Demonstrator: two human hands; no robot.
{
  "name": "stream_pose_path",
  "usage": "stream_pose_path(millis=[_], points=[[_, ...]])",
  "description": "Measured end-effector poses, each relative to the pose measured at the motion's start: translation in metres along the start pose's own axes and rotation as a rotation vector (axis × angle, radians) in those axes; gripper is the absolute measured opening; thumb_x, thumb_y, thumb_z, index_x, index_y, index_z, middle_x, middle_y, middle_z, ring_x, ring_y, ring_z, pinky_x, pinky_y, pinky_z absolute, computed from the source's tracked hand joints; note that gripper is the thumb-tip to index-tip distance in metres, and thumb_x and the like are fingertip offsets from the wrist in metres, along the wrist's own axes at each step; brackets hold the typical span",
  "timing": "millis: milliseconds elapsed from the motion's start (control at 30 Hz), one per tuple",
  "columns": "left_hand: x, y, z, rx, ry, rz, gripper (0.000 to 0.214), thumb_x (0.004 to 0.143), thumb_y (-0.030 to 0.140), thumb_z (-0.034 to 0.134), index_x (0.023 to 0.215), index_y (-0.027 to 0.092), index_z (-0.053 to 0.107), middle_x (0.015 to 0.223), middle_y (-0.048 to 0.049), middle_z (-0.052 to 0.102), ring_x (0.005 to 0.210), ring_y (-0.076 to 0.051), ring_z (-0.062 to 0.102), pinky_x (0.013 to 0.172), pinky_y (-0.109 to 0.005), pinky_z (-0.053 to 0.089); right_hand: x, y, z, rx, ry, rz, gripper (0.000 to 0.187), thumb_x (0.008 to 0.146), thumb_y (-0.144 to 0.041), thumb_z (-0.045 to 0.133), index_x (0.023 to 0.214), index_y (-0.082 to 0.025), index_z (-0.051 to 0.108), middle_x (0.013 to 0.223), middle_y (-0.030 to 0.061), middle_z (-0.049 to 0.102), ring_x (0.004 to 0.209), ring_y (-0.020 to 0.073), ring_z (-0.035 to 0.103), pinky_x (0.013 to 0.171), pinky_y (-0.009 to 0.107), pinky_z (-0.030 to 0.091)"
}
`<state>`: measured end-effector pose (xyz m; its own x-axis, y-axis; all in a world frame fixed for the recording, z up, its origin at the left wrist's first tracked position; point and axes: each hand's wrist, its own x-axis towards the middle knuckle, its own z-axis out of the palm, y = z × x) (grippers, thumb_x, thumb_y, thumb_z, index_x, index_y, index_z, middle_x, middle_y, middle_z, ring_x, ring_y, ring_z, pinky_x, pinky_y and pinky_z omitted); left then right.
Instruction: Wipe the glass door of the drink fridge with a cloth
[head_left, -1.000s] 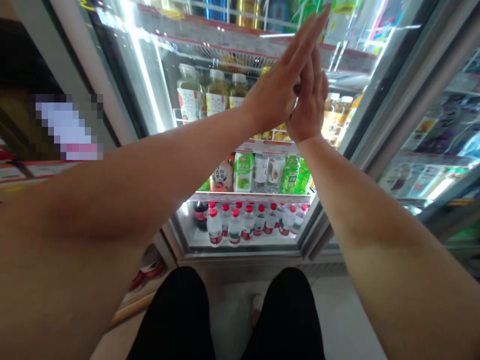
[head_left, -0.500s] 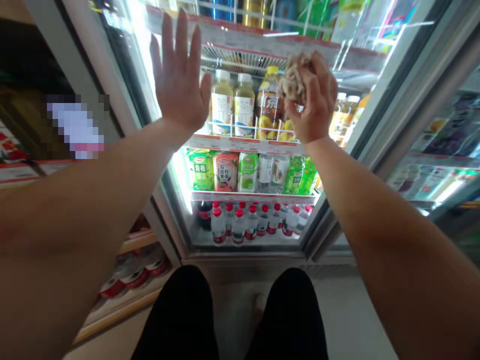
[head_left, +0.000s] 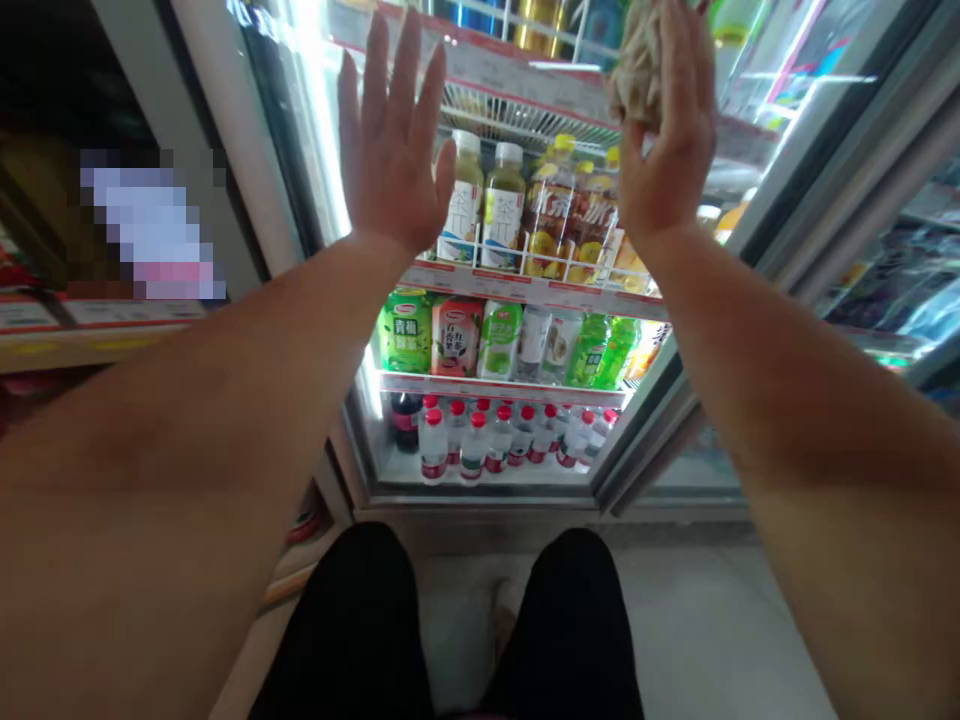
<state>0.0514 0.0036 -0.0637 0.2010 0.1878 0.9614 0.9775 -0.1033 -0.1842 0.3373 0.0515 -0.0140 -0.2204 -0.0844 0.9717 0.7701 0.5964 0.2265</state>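
Note:
My left hand (head_left: 397,150) has its fingers stretched and spread, palm forward, apparently flat against the glass front of a lit drinks cooler (head_left: 480,508). Nothing is in it. Up at the right, my right hand (head_left: 671,150) presses a crumpled greyish-brown cloth (head_left: 637,75) toward the same glass; the palm side is hidden. Behind the glass, between my two hands, stand white-capped tea bottles (head_left: 504,215) and yellow-capped brown tea bottles (head_left: 551,215).
Lower shelves hold green and red drink bottles (head_left: 456,335) and several red-capped water bottles (head_left: 474,450). A metal door frame (head_left: 795,220) runs along the right. Packed shelving (head_left: 97,335) stands at the left. My knees (head_left: 367,600) are close to the cooler's base.
My right hand has moved up and to the right with the cloth. My left hand keeps its spread shape, appearing slightly further right as the view shifts.

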Motion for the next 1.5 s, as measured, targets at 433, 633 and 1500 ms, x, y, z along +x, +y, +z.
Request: stream_pose_path(millis=[433, 633, 1500], points=[[0.003, 0.001, 0.002, 0.065, 0.018, -0.005, 0.076, 0.094, 0.024, 0.048, 0.163, 0.017, 0.017, 0.169, -0.0050, 0.014, 0.155, -0.030, 0.007, 0.127, -0.053, 0.000, 0.034, -0.046, 0.015, -0.101, -0.076, 0.142, 0.062, 0.087, -0.016, 0.036, 0.148, -0.012, 0.047, 0.162, 0.0057, 0.037, 0.155, 0.0201, 0.026, 0.126, 0.040, 0.027], [0.002, 0.002, -0.003, 0.010, 0.023, 0.016, 0.069, 0.100, 0.030, 0.044, 0.163, 0.017, 0.019, 0.169, -0.0038, 0.014, 0.156, -0.028, 0.004, 0.128, -0.052, 0.001, 0.023, -0.068, 0.007, -0.133, -0.277, -0.254, 0.053, 0.105, -0.038, 0.037, 0.155, -0.021, 0.039, 0.163, 0.0055, 0.037, 0.153, 0.0246, 0.030, 0.125, 0.048, 0.028], [0.000, 0.003, -0.003, -0.034, 0.039, -0.008, 0.070, 0.099, 0.029, 0.043, 0.163, 0.022, 0.017, 0.169, 0.0061, 0.007, 0.156, -0.022, -0.001, 0.129, -0.048, -0.005, 0.028, -0.022, 0.010, -0.109, -0.100, -0.107, 0.060, 0.087, -0.022, 0.060, 0.147, -0.026, 0.052, 0.155, 0.0024, 0.049, 0.147, 0.0210, 0.039, 0.120, 0.039, 0.033]])
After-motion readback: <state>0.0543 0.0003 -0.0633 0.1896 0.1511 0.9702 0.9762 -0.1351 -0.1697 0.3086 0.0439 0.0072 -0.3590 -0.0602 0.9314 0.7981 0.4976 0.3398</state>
